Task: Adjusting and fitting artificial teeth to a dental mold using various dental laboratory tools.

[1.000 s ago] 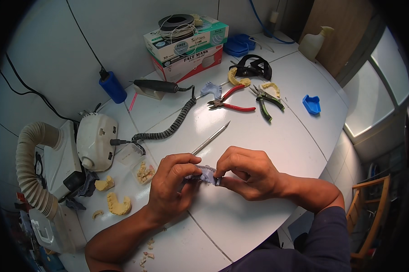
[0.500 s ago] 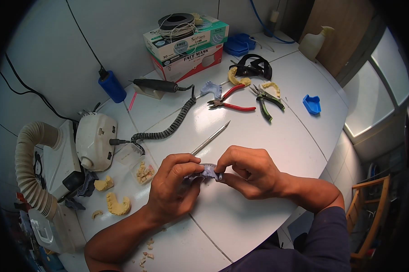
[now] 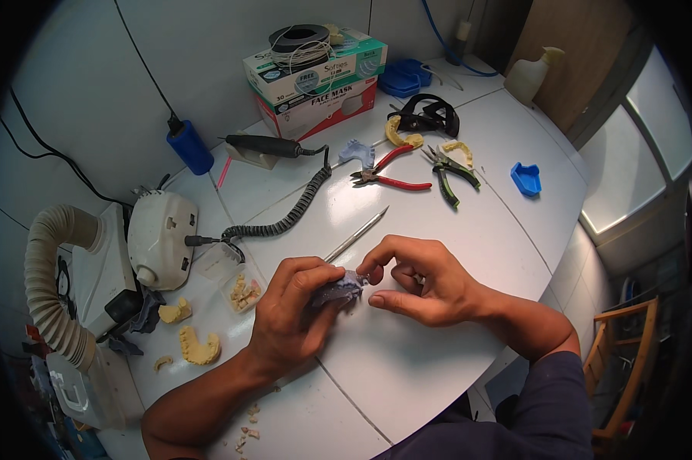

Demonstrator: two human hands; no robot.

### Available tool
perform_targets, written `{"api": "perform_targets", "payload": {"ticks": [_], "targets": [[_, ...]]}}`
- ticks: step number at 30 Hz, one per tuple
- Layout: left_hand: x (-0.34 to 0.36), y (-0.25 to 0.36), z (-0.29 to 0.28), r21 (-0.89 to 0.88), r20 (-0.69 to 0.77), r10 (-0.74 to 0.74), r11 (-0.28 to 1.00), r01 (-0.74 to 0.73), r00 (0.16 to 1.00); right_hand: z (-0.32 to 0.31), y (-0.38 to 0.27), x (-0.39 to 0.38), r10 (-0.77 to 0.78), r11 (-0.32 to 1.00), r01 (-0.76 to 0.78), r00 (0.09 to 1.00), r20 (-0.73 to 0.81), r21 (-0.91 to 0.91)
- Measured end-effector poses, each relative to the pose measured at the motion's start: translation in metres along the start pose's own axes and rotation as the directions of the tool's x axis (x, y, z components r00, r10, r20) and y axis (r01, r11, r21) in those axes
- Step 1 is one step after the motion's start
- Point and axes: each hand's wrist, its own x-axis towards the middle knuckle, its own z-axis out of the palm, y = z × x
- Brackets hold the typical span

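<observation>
My left hand [image 3: 288, 318] grips a small grey-blue dental model [image 3: 340, 290] just above the white table [image 3: 407, 376]. My right hand [image 3: 415, 280] pinches the model's right end with thumb and forefinger, its other fingers curled. Both hands meet at the model near the table's middle. A slim metal instrument [image 3: 355, 234] lies on the table just behind my hands, pointing toward the back right.
Yellow plaster dental casts [image 3: 199, 345] and a small clear box of pieces [image 3: 242, 291] lie left of my hands. A white motor unit [image 3: 160, 238] with coiled cord [image 3: 285, 218], red pliers [image 3: 388, 175], green pliers [image 3: 449, 176], blue tray [image 3: 526, 179] and stacked boxes [image 3: 315, 77] stand behind.
My hands have stayed in place; the fingers of both have shifted slightly on the model, and my right forefinger has lifted a little.
</observation>
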Motion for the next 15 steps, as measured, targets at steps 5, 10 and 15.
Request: {"api": "perform_targets", "payload": {"ticks": [5,10,15], "targets": [[-0.001,-0.003,0.0,-0.008,-0.096,-0.105,0.994,0.105,0.99,-0.026,0.025,0.006,0.282,0.697,-0.238,0.958,0.047,0.677],[0.0,-0.003,-0.001,-0.022,-0.111,-0.127,0.992,0.125,0.986,-0.038,0.032,0.005,0.273,0.619,-0.244,0.958,0.088,0.746],[0.0,-0.003,-0.001,-0.035,-0.103,-0.135,0.991,0.132,0.985,-0.04,0.036,0.006,0.227,0.666,-0.228,0.969,0.099,0.711]]}}
